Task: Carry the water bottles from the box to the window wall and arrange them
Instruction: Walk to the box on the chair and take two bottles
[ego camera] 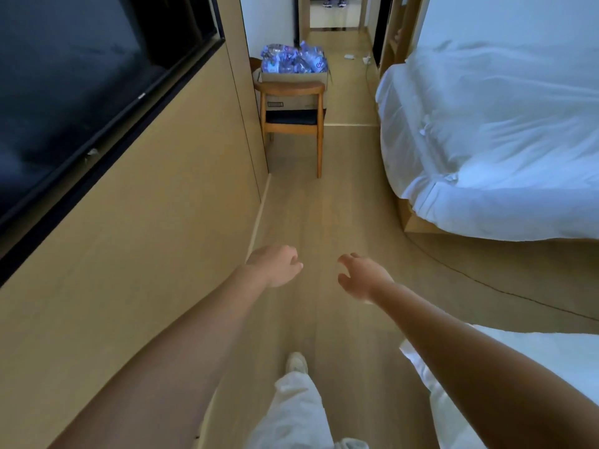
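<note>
Both my bare hands, left hand point(275, 266) and right hand point(361, 276), loose and empty; crinkly clear plastic water bottles point(293, 59) heaped in brown cardboard box point(293, 80) behind wooden chair point(293, 116), labels unreadable.

Wooden chair point(293, 105) standing on the pale wood floor point(324, 205) beside the panelled wall, bearing an open cardboard box point(293, 80) heaped with water bottles point(293, 59); at right, a bed point(486, 140) under rumpled white bedding; small white scraps point(350, 56) lie on the floor beyond the chair
</note>
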Demonstrator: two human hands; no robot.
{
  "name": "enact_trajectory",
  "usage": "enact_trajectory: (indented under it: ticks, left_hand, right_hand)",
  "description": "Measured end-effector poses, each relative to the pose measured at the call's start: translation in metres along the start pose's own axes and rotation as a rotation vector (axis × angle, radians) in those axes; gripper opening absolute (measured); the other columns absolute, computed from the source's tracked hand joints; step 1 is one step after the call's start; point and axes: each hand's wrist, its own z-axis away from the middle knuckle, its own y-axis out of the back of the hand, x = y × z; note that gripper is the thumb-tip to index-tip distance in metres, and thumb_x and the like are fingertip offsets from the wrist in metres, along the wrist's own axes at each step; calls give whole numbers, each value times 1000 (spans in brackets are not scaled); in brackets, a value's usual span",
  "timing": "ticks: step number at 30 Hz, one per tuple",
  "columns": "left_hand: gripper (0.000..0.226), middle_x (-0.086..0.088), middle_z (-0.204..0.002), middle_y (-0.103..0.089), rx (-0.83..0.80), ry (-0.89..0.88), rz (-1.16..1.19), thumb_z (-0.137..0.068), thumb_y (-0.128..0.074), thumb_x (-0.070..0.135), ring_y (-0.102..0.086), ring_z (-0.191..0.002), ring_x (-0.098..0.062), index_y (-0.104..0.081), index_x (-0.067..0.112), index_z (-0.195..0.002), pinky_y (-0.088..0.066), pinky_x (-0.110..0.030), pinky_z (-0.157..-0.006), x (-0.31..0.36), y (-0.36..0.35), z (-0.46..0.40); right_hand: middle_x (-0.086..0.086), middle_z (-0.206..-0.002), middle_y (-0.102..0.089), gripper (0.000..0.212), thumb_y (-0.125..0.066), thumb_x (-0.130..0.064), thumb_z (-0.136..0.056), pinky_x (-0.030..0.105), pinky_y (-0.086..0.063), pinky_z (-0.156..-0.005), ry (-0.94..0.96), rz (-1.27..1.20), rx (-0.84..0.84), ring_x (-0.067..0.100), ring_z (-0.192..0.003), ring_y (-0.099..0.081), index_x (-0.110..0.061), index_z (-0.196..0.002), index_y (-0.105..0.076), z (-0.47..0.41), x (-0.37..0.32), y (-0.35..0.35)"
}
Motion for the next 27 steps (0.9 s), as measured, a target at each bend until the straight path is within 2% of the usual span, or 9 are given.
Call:
enact_trajectory:
  ticks: [3,10,12,18,27]
  left_hand:
    - [21,-7,-105,-62,-21,-21,-31,-96,-42,42,-49,-84,-25,-49,22,-90,-37,-30,-71,-19,31,-58]
    - [27,-6,-110,-60,-31,-32,-31,-97,-41,41,-54,-94,-26,-55,18,-102,-39,-31,-74,-54,91,-161]
    - [32,-5,-115,-60,-27,-28,-16,-97,-41,40,-56,-100,-26,-56,17,-112,-40,-31,-77,-63,101,-185]
    - [47,-4,-134,-53,-18,-24,37,-97,-42,40,-53,-117,-26,-38,21,-140,-43,-36,-88,-83,118,-260]
    - [49,-3,-136,-52,-25,20,48,-98,-42,39,-52,-119,-24,-34,20,-142,-43,-37,-90,-80,169,-411]
  right_hand:
    - [7,-137,-46,46,-42,-28,-94,38,-44,-97,-24,-9,1,26,-123,-46,-16,-138,-39,-61,-7,20]
    - [5,-138,-46,45,-42,-28,-94,36,-42,-95,-37,-35,20,25,-123,-46,-16,-138,-39,-173,-19,59]
    - [5,-139,-45,45,-42,-28,-95,35,-42,-95,-35,-37,15,25,-123,-46,-16,-139,-40,-199,-17,67]
    - [5,-139,-45,46,-42,-28,-95,35,-44,-96,-55,-43,-24,25,-123,-48,-16,-139,-39,-275,-2,85]
    - [4,-138,-46,46,-42,-29,-95,36,-46,-94,-10,-44,-29,24,-121,-49,-16,-139,-38,-435,43,142]
